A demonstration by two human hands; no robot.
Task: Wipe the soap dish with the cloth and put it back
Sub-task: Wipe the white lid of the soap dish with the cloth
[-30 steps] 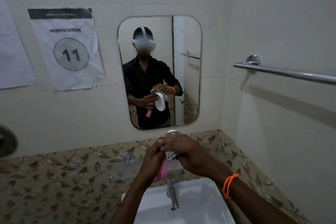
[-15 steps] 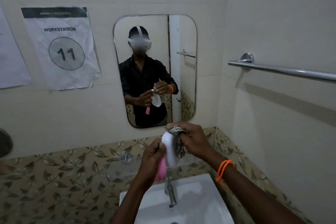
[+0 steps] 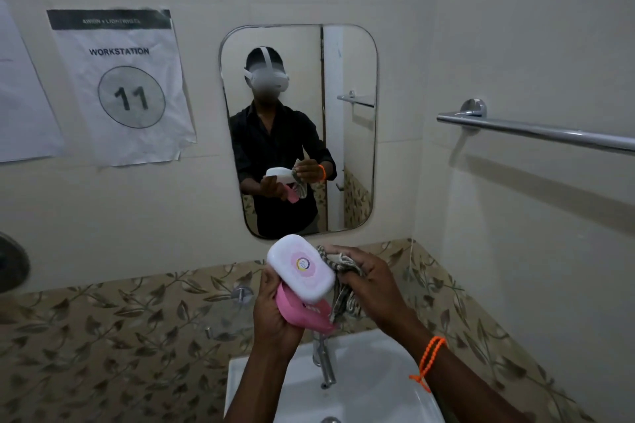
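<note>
Below you the white sink (image 3: 360, 398) and its tap (image 3: 324, 364) wait under a mirror (image 3: 299, 130). Your left hand (image 3: 275, 312) grips the soap dish (image 3: 302, 271) from beneath, held above the sink; half a second ago it stood on edge, now its white lid faces you and the pink base hangs below. Your right hand (image 3: 371, 282) has its fingers curled round the bunched cloth (image 3: 343, 285), pressed against the dish's right end. Wiping looks unfinished, so putting it back comes later.

soap dish (image 3: 302, 271) white lid, pink base | cloth (image 3: 345, 299) striped | wristband (image 3: 429, 359) orange
</note>
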